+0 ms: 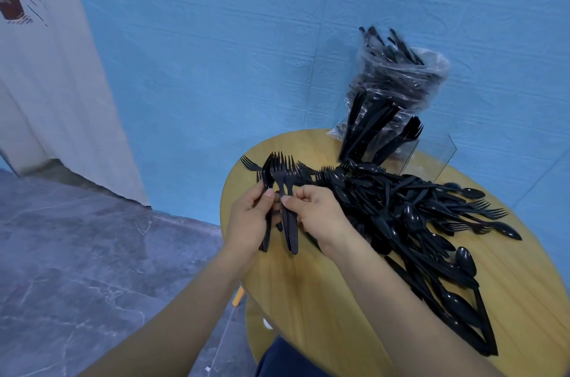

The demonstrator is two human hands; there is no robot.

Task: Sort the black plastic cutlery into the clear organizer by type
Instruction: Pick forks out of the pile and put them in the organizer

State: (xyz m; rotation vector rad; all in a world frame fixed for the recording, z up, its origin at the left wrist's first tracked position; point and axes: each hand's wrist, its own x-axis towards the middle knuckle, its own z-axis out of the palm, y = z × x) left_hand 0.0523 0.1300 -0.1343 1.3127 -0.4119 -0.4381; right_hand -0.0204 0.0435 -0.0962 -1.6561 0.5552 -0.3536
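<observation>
Left hand (pixel 248 219) gripped fork bundle (pixel 267 179); right hand (pixel 317 213) pinched more forks (pixel 288 191). Mixed cutlery pile (pixel 416 222) lay on table (pixel 324 299); clear organizer (pixel 431 154) behind, part-filled.

Both bare forearms extend forward and converge, hands nearly touching. Left hand (pixel 246 217): fingers curled, thumb up, gripping a bunch of forks (pixel 267 188). Right hand (pixel 317 213): thumb and fingers pinching the handles of a second set of forks (pixel 290 222).
</observation>
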